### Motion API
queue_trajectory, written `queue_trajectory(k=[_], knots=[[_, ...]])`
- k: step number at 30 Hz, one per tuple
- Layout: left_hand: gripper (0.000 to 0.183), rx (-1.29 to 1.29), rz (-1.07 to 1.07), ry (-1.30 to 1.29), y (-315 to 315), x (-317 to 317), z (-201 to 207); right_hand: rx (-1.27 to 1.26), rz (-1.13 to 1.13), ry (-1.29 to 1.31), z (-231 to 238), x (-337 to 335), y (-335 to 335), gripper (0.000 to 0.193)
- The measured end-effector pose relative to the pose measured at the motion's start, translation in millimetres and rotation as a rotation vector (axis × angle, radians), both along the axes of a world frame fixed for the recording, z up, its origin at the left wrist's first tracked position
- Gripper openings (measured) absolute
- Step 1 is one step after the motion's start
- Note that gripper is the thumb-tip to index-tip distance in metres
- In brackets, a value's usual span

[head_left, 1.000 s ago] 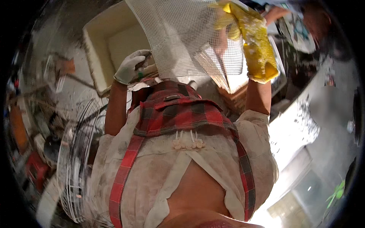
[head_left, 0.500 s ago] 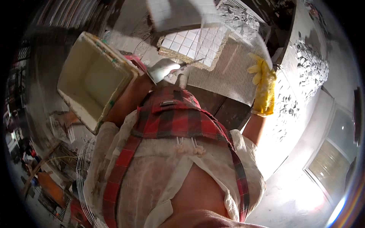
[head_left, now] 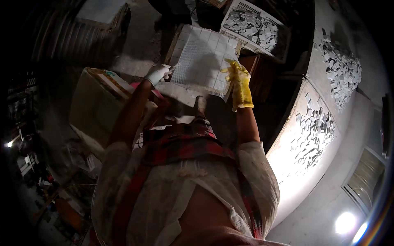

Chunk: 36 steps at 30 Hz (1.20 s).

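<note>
A pale mesh sheet [head_left: 193,51] lies over a board of white square tiles [head_left: 223,43] in front of me. At its left edge is my left hand [head_left: 158,74], in a whitish glove, its fingers closed round a thin pointed tool [head_left: 175,66] that shows only faintly. My right hand [head_left: 239,82], in a yellow glove, is at the sheet's right edge. Its fingers are stretched out and apart; whether the fingertips touch the mesh I cannot tell. A shadow falls across the middle of the sheet.
Beyond the board stands a white plastic crate [head_left: 283,45] full of small tile pieces. More loose pieces [head_left: 314,131] are spread on the pale worktop [head_left: 283,151] at right. A deep whitish tub [head_left: 92,110] stands close to my left arm. Brown boards [head_left: 262,80] lie below the crate.
The mesh sheet has come down from its raised place at right onto the tiles. My right hand has moved left with it. My left hand has shifted left, and the light is dimmer.
</note>
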<state>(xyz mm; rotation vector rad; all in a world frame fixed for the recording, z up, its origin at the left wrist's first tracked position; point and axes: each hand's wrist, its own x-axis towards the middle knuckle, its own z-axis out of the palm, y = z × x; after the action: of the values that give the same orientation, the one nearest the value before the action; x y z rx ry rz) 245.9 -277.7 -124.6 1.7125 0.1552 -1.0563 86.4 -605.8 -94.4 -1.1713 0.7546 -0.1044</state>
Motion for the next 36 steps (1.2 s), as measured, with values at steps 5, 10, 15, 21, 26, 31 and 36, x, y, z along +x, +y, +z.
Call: queue_trajectory(k=[5, 10, 15, 21, 26, 31, 36], knots=[[0.034, -0.044, 0.1, 0.025, 4, 37, -25, 0.043, 0.044, -0.012, -14, 36, 0, 0.038], [0.026, -0.045, 0.117, 0.067, -2, 47, -21, -0.003, -0.005, 0.009, -31, 54, 0, 0.036], [0.02, -0.081, 0.08, 0.079, 14, 65, -54, 0.028, 0.036, 0.035, -50, 68, -2, 0.036], [0.021, -0.182, 0.055, 0.057, 31, 72, -87, 0.07, 0.055, 0.046, -50, 77, 4, 0.034], [0.02, -0.067, 0.03, 0.007, 15, 67, -72, 0.001, 0.013, 0.084, -56, 74, 2, 0.032], [0.026, -0.102, 0.111, 0.048, 16, 63, -75, -0.037, 0.107, 0.135, -87, 75, -12, 0.03], [0.029, -0.041, 0.114, -0.061, 16, 58, -85, -0.93, 0.352, 0.058, -126, 67, -25, 0.039]])
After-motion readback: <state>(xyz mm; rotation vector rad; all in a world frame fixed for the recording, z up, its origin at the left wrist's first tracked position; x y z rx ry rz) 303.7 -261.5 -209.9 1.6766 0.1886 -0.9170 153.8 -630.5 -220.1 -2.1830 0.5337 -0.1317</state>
